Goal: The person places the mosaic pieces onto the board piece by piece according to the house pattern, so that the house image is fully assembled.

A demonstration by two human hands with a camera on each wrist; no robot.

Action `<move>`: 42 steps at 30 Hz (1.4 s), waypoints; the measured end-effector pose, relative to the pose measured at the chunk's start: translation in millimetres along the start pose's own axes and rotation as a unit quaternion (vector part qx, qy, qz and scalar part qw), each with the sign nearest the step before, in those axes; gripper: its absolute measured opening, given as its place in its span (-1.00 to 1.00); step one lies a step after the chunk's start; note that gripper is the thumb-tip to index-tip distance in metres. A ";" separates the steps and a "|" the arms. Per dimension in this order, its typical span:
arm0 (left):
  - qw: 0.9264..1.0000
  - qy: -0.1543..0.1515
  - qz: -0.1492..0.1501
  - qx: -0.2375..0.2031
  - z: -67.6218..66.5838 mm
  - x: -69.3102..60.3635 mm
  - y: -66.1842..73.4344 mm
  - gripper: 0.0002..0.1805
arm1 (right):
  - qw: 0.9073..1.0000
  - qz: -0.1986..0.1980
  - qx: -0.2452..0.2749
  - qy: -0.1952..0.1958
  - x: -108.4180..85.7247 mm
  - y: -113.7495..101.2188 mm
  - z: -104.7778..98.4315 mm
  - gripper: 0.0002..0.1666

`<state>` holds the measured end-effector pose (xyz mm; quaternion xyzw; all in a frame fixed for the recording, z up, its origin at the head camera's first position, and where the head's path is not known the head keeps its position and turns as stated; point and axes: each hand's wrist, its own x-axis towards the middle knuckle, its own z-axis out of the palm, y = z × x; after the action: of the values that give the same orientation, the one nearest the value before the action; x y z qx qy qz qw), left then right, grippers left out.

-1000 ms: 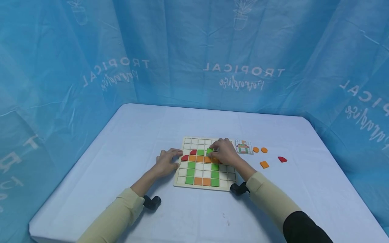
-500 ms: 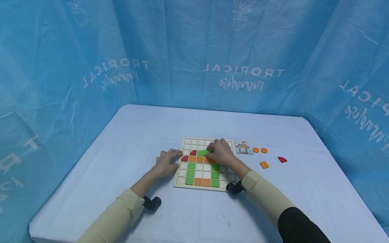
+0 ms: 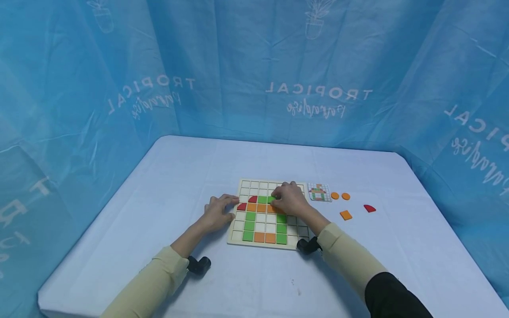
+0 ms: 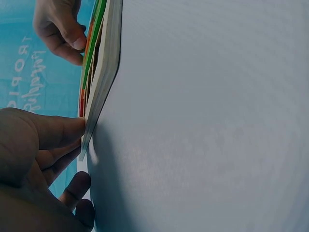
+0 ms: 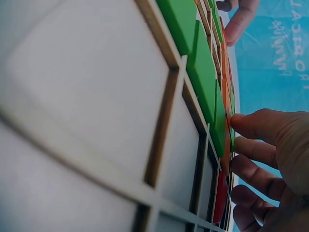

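Observation:
A pale wooden grid board (image 3: pixel 260 228) lies on the table in the head view, with green, orange and red flat pieces set in its cells. My right hand (image 3: pixel 292 201) pinches a green square tile (image 3: pixel 271 199) between thumb and index finger, over the row holding another green square (image 3: pixel 262 199) and a red quarter-circle (image 3: pixel 252 199). At the board's left edge, my left hand (image 3: pixel 216 214) rests its thumb and fingertips with the fingers fairly straight. Its thumb (image 4: pixel 63 131) touches the rim in the left wrist view. The right hand hides part of the orange row.
Right of the board lies a small pattern card (image 3: pixel 320 192). Beyond it are two orange discs (image 3: pixel 346 196), an orange square (image 3: pixel 346 215) and a red quarter-circle piece (image 3: pixel 369 208). A blue curtain (image 3: pixel 254 88) stands behind the white table (image 3: pixel 191 168).
My right hand has shifted slightly left with the green tile, which now sits closer to the other green square. The left hand has stayed at the board's edge.

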<state>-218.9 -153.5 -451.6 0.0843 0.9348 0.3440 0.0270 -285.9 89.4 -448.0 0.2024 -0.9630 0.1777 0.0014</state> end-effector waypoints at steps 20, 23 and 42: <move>1.000 -0.007 -0.002 0.001 1.0 1.1 -0.9 -0.48 | 0.994 0.031 0.092 0.052 -40.6 43.8 -28.0 -0.65; 1.000 -0.011 -0.004 0.001 0.4 0.8 -1.1 -0.48 | 0.990 0.070 0.104 0.068 -56.1 66.5 -38.9 -0.63; 1.000 -0.003 0.018 -0.002 -2.4 -0.2 -2.7 -0.48 | 0.976 0.185 0.075 0.088 -129.8 184.2 -73.8 -0.57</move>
<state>-219.3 -157.2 -451.5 0.1023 0.9322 0.3464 0.0238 -243.8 322.8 -451.5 0.0036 -0.9638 0.2638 0.0377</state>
